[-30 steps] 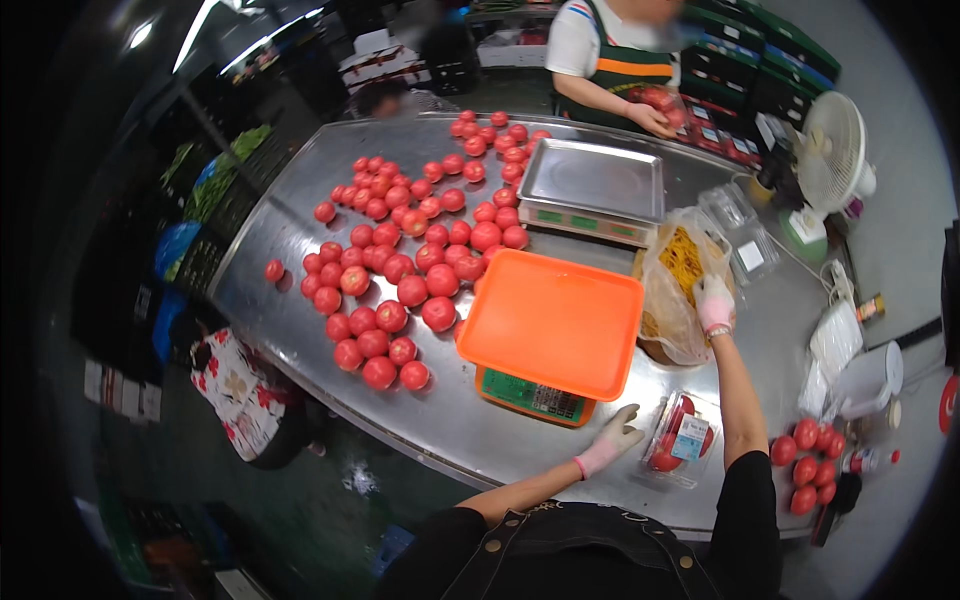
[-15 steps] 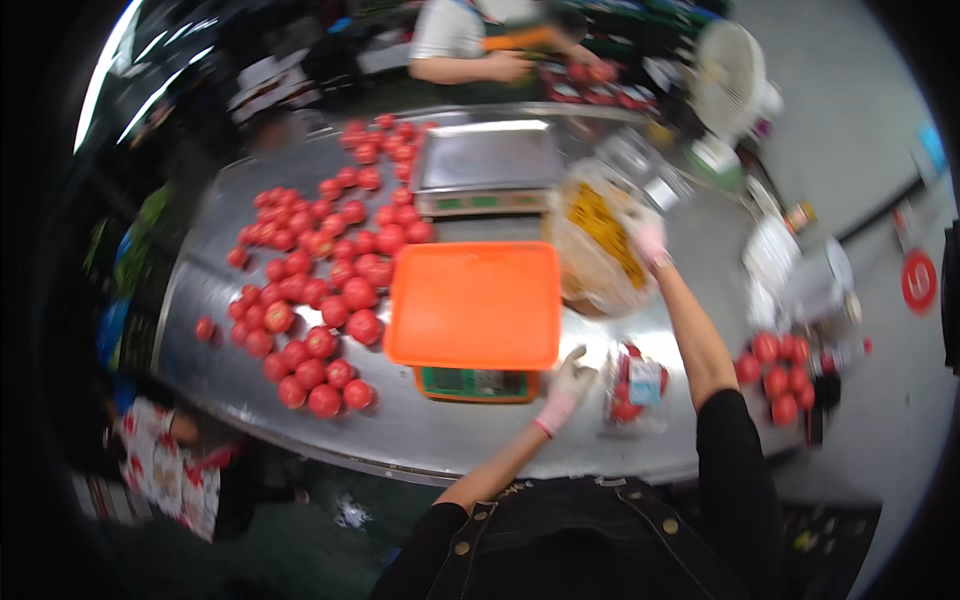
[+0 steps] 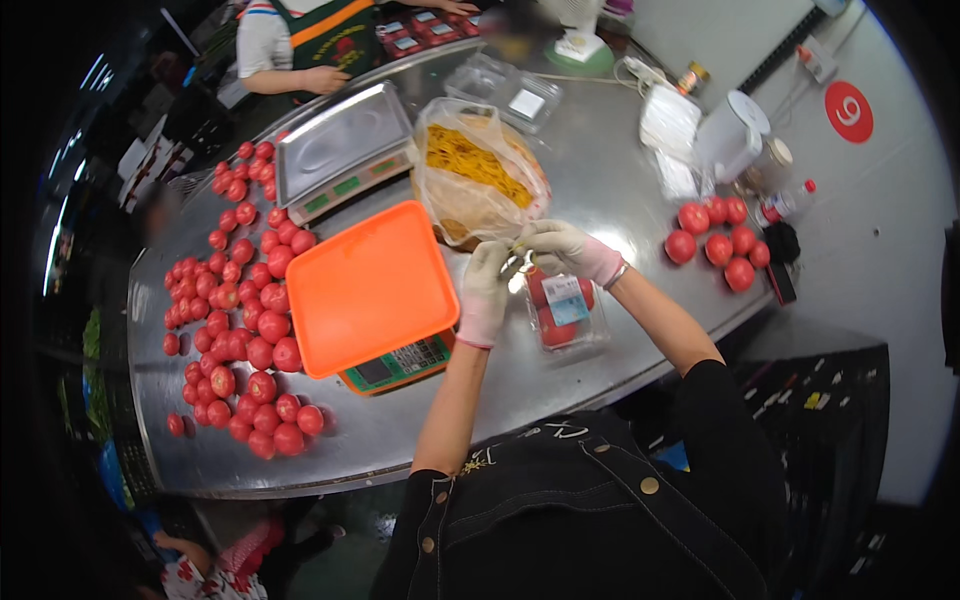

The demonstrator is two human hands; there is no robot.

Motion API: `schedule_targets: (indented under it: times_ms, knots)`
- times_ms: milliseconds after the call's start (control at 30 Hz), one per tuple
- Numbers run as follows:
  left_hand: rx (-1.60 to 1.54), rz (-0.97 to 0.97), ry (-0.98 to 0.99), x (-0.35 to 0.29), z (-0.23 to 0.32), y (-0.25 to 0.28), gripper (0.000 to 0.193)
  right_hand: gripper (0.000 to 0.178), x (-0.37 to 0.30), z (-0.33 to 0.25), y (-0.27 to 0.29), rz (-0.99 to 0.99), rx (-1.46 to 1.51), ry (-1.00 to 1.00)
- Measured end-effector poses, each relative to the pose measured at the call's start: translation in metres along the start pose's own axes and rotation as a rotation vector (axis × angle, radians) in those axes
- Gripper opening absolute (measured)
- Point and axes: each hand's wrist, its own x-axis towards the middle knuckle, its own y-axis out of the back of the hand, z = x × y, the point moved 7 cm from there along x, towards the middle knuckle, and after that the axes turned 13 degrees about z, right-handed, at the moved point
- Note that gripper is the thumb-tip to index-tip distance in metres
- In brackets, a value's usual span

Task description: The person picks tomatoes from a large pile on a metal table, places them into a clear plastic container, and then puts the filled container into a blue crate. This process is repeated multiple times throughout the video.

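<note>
At the far end of the clear tomato pack [image 3: 564, 315], left hand [image 3: 485, 288] and right hand [image 3: 570, 250] nearly meet.
Left fingers half curled, right ones bent in, tips close; can't tell what's between them. Orange tray [image 3: 372, 290] sits just beside the left wrist, bag of yellow strands [image 3: 478, 168] just beyond, then bare steel table [image 3: 625, 155] opens rightward to loose tomatoes [image 3: 720, 243], grey wall [image 3: 850, 220] past that.

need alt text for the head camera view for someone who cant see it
A person's gloved left hand and right hand, fingertips close together, by a tomato box on a steel table. Nearby are a bag of yellow strands, an orange-topped scale and loose tomatoes.
</note>
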Motion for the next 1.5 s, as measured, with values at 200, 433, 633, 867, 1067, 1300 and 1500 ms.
schedule_targets:
  times_ms: [200,433,633,867,1067,1300,1500]
  knots:
    - [-0.469,-0.463,0.393,-0.023,0.013,0.024,0.007,0.014,-0.085,0.003,0.055,0.13,0.119,0.06]
    - [0.721,-0.354,0.257,-0.042,-0.042,-0.038,0.023,0.017,-0.087,-0.003,0.032,0.34,-0.411,0.066]
    - [0.021,-0.344,0.469,-0.054,-0.016,-0.035,0.034,0.024,-0.099,0.001,0.072,0.138,-0.609,0.022]
    - [2.01,-0.331,-0.196,0.004,-0.007,-0.001,0.059,0.028,-0.053,-0.004,0.141,0.34,-1.681,0.451]
    - [1.089,-0.695,0.571,0.024,-0.077,0.043,0.056,0.038,-0.065,0.087,0.144,0.493,-1.267,0.459]
    - [0.641,-0.36,0.409,-0.036,-0.092,0.064,0.062,0.1,-0.149,0.109,0.03,0.787,-0.168,0.28]
    - [0.466,-0.647,0.622,-0.174,-0.092,-0.052,0.062,0.087,-0.29,0.157,0.025,1.033,0.335,0.472]
